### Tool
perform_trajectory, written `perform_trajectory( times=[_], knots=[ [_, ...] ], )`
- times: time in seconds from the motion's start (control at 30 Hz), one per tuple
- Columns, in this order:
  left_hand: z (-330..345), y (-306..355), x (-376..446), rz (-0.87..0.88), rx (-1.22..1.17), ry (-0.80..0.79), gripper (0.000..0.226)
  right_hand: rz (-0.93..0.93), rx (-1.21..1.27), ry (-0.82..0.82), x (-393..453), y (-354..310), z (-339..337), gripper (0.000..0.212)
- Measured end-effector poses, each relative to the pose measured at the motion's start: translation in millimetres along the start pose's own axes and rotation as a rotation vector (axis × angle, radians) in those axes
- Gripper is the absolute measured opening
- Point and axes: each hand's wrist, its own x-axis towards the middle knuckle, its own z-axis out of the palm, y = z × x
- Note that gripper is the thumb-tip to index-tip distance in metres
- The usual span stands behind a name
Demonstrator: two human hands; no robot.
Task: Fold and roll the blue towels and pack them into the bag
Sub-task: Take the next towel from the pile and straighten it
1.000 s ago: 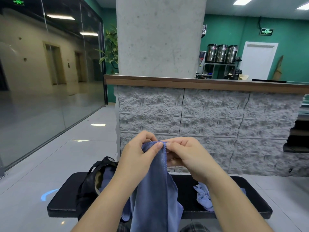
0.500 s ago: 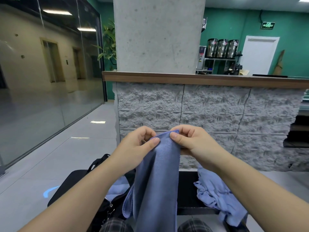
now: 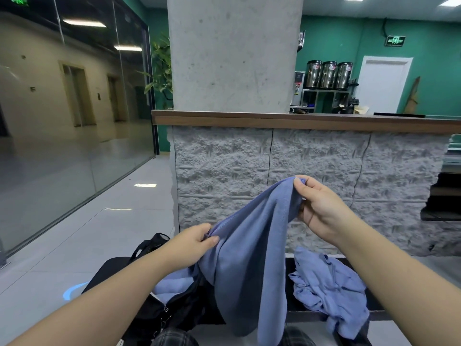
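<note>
From where I sit, far left is a glass wall (image 3: 74, 121) with a tiled floor (image 3: 87, 240) running alongside it. Nearer in, a black bag (image 3: 174, 308) sits on the left end of the dark worktop (image 3: 294, 309), its mouth open, and pale blue cloth (image 3: 174, 284) shows inside it; I cannot tell whether that cloth is rolled or only folded.

My left hand (image 3: 192, 245) is held low, just above the bag, its grip pinching an edge of a blue towel (image 3: 249, 258) between thumb and fingers. The towel climbs on a slant from that hand up to my right hand (image 3: 316, 208), which is raised higher and further right, its grip pinching the towel's upper corner with thumb and forefinger, the other fingers curled behind the cloth. Between and below the two hands the towel hangs in loose folds, dropping past the front edge of the worktop towards my lap, where plaid fabric (image 3: 174, 338) shows.

To the right, a second blue towel (image 3: 331, 290) lies crumpled on the worktop, apart from the one I hold, spilling over the front edge. Behind everything stand a rough grey stone counter (image 3: 311, 171) with a wooden top and a concrete pillar (image 3: 234, 53).
</note>
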Motion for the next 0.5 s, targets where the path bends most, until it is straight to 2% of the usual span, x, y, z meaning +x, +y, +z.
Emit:
perform_trajectory(
  times=[0.17, 0.3, 0.5],
  knots=[
    [-14, -23, -1, -0.031, 0.098, 0.007, 0.053, -0.037, 0.016, 0.072, 5, -16, -15, 0.024],
    [-32, -14, -7, -0.037, 0.352, 0.002, 0.031, -0.013, -0.066, 0.117, 9, -12, -24, 0.022],
    [-52, -9, -11, 0.004, 0.615, 0.005, 0.023, -0.021, -0.199, 0.135, 9, -12, -33, 0.018]
  ],
)
